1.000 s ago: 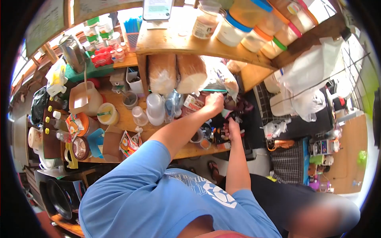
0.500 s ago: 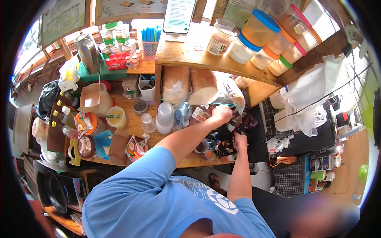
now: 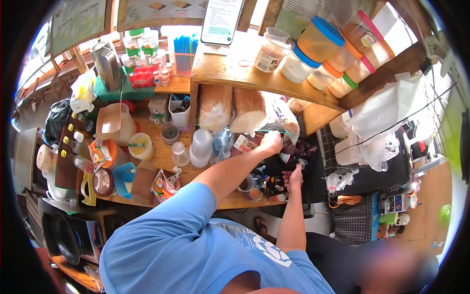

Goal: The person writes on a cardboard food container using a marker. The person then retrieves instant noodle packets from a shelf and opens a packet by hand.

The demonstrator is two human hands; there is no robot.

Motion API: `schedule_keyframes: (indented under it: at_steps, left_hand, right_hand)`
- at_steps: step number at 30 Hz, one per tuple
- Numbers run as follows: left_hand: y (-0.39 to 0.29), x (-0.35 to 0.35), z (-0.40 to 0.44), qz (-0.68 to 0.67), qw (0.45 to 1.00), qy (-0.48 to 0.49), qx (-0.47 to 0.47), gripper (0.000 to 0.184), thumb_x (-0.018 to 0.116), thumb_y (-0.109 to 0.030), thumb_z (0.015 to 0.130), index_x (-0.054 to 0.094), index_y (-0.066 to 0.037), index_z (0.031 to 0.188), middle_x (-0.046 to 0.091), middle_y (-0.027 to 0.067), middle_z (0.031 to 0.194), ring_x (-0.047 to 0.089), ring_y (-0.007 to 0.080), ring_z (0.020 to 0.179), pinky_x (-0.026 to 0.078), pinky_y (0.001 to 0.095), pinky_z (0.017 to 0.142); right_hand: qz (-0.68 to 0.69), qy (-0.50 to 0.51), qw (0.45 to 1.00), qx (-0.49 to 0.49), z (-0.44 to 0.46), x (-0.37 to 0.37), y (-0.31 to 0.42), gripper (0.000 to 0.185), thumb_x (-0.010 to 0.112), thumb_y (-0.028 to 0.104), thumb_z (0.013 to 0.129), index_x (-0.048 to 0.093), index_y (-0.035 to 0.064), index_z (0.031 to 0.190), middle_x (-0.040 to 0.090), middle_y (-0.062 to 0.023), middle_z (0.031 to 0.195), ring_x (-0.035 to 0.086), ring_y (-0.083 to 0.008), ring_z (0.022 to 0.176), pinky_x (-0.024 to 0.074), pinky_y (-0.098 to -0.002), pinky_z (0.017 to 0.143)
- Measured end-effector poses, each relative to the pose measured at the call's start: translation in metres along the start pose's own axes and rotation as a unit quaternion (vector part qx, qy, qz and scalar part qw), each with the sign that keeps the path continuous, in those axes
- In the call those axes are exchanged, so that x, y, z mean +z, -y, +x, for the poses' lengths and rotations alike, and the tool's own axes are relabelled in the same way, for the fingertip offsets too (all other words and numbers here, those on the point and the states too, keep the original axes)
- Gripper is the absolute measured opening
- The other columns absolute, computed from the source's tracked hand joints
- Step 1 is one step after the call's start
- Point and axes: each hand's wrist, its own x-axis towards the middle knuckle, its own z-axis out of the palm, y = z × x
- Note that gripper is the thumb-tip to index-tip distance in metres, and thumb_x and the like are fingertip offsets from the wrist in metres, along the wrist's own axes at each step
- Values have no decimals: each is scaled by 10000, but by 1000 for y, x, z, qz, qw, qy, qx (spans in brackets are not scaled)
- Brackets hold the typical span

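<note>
My left hand (image 3: 271, 142) is closed in a fist at the teal-edged lower front of the bread case. What its fingers hold, if anything, is hidden. Behind it are wrapped loaves of bread (image 3: 248, 110) and a clear plastic bag (image 3: 285, 120). A box with red lettering (image 3: 243, 143) lies left of this hand. Lower and to the right, my right hand (image 3: 293, 179) has its palm partly turned up and its fingers apart. Dark clutter surrounds it, with a bit of shiny clear plastic (image 3: 302, 162) just above its fingertips.
Stacked plastic cups (image 3: 201, 147), a brown carton (image 3: 146, 182) and tubs crowd the wooden counter. On the upper shelf (image 3: 220, 68) stand a phone (image 3: 220, 22) and several lidded containers (image 3: 320, 39). A blurred shape (image 3: 399, 269) fills the lower right.
My right hand has loosened from a closed grip to parted fingers and sits slightly lower. The left fist stays at the case edge. The view has shifted slightly.
</note>
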Motion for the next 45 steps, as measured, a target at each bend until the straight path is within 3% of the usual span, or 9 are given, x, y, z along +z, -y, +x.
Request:
schedule_keyframes:
  at_steps: [4,5,11,14,24,33,37,42,45]
  left_hand:
    - [-5,-5,-5,-29,999,-24,-18,252,609,-91,841,716,74,999,701,302,1049,694,428,1031,571,480,898]
    - [-6,-5,-5,-28,999,-29,-14,246,610,-105,860,713,66,1004,702,294,1059,697,417,1036,574,478,902]
    - [-10,-5,-8,-40,998,-30,-30,250,601,-122,871,705,61,1006,702,289,1060,696,420,1031,573,480,903]
    - [-16,-3,-8,-50,997,-49,-37,247,598,-121,872,692,52,1021,697,284,1072,689,424,1047,569,480,913]
    - [-18,-9,-6,-51,997,-44,-39,257,588,-120,863,698,75,991,699,307,1037,693,434,1026,571,474,905]
    - [16,16,4,23,1000,-6,-6,239,667,-104,800,715,52,975,709,283,1048,708,409,1015,590,485,873]
    - [22,26,-8,13,999,-14,-30,243,670,-134,826,729,48,976,703,293,1065,697,415,1044,573,490,905]
    - [25,5,-30,42,998,-48,25,583,674,-495,922,675,64,1084,683,297,1120,665,425,1102,539,473,952]
    - [39,-27,-57,105,981,-62,153,539,652,-489,917,687,47,970,695,280,980,690,411,968,544,499,849]
  right_hand:
    - [-92,-15,994,-56,-6,13,-7,507,537,482,924,596,-4,794,635,-123,625,459,-149,421,313,-282,365]
    - [-49,-5,998,-46,2,14,-10,415,578,387,914,586,-16,816,656,-160,651,486,-157,425,335,-293,359]
    - [-55,-46,992,-107,15,26,-17,194,587,185,892,596,12,804,619,-129,626,496,-156,421,356,-302,358]
    - [-5,-41,993,-107,17,17,-3,204,582,198,893,597,19,796,585,-103,599,499,-155,426,351,-299,358]
    - [-180,27,983,-12,-21,-42,64,170,595,182,811,533,44,732,494,-59,575,373,-123,398,266,-297,357]
    - [-342,38,937,-56,-84,-91,78,207,604,173,783,637,-28,819,569,-143,580,464,-193,359,382,-368,337]
    - [-338,22,933,-118,-113,-115,67,267,515,121,812,591,-14,1029,604,-131,589,552,-181,394,461,-346,339]
    - [-268,33,949,-163,-162,-119,60,478,486,98,848,578,46,1314,615,-98,639,562,-163,408,502,-321,362]
    - [-239,79,943,-217,-181,-107,44,560,489,90,853,537,74,1411,627,-90,667,569,-164,414,515,-312,372]
